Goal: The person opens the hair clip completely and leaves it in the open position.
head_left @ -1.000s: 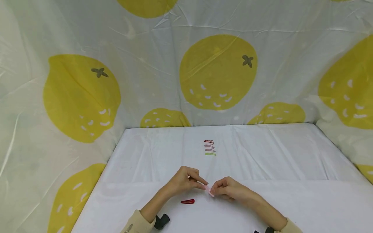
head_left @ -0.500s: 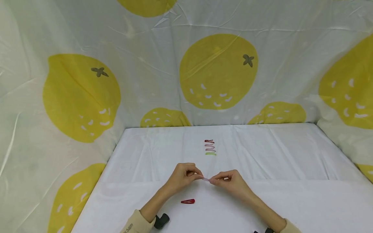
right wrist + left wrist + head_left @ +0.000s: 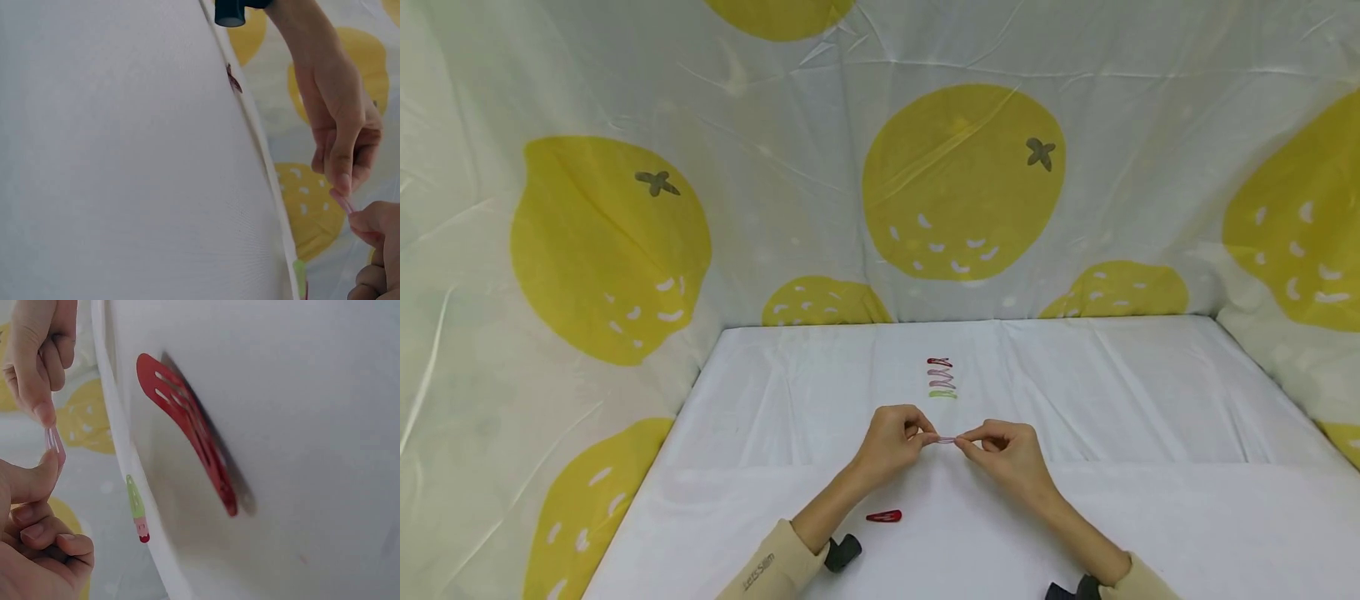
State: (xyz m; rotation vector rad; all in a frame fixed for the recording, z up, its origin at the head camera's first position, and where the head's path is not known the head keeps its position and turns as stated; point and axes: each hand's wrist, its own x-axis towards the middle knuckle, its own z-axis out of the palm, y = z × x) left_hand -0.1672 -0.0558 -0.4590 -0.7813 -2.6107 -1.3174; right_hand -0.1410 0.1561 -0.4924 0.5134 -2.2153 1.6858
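A pink snap hair clip [image 3: 947,440] is pinched at one end by my left hand [image 3: 897,438] and at the other by my right hand [image 3: 1009,460], above the table. In the left wrist view the clip [image 3: 55,447] spans between thumb and fingertips of both hands, slots showing. Whether it is snapped open is too small to tell. Below the left forearm, a red snap hair clip [image 3: 884,517] lies on the cloth; up close, this red clip [image 3: 187,428] has cut-out slots.
Beyond the hands, several hair clips form a short column: a red one [image 3: 939,362], pinkish ones [image 3: 942,384] and a green one [image 3: 943,394]. White cloth [image 3: 1112,517] covers the table. A lemon-print curtain [image 3: 805,192] stands behind and at both sides.
Both hands have moved forward, away from the body, with the pink clip, which has turned from slanted to roughly level. The red clip and the column of clips stay in place.
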